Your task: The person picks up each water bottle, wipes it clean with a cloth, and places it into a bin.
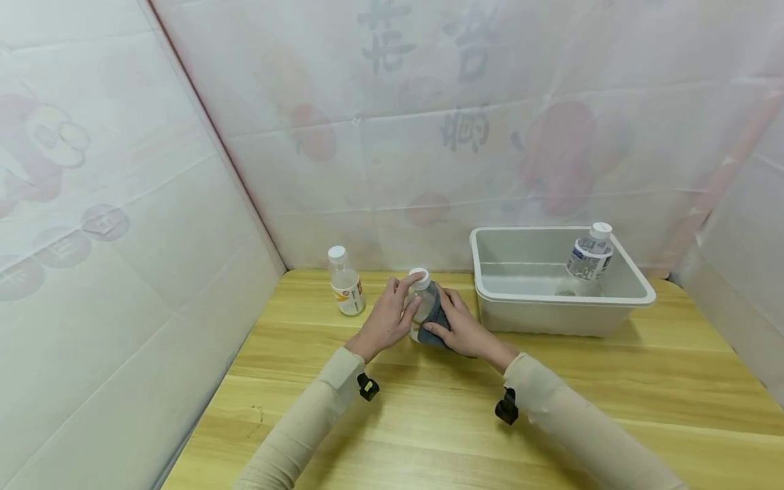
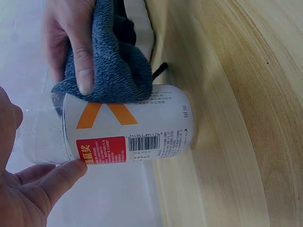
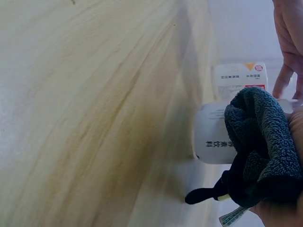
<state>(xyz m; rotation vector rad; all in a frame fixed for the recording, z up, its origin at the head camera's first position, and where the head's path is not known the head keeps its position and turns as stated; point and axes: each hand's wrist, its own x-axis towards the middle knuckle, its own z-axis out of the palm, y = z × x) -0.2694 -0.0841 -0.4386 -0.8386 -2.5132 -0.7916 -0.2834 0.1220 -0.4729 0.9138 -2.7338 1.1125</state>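
A clear plastic bottle [image 1: 427, 295] with a white cap and a white printed label stands on the table between both hands. My left hand [image 1: 383, 321] grips its upper part, with the index finger by the cap and the thumb against the side. In my right hand [image 1: 463, 331] is a blue-grey towel cloth [image 2: 118, 68], pressed by fingers and thumb to the bottle's side. It covers part of the label. Orange stripes, a red panel and a barcode show on the label in the left wrist view. A black-edged fold and a small tag hang from the cloth in the right wrist view.
A second white-capped bottle [image 1: 349, 289] stands to the left, near the back edge. At the back right sits a pale grey plastic tub [image 1: 560, 316], holding a bottle [image 1: 591, 257] that leans in its right end. Sheeting [image 1: 392, 170] hangs behind the wooden table [image 1: 422, 435].
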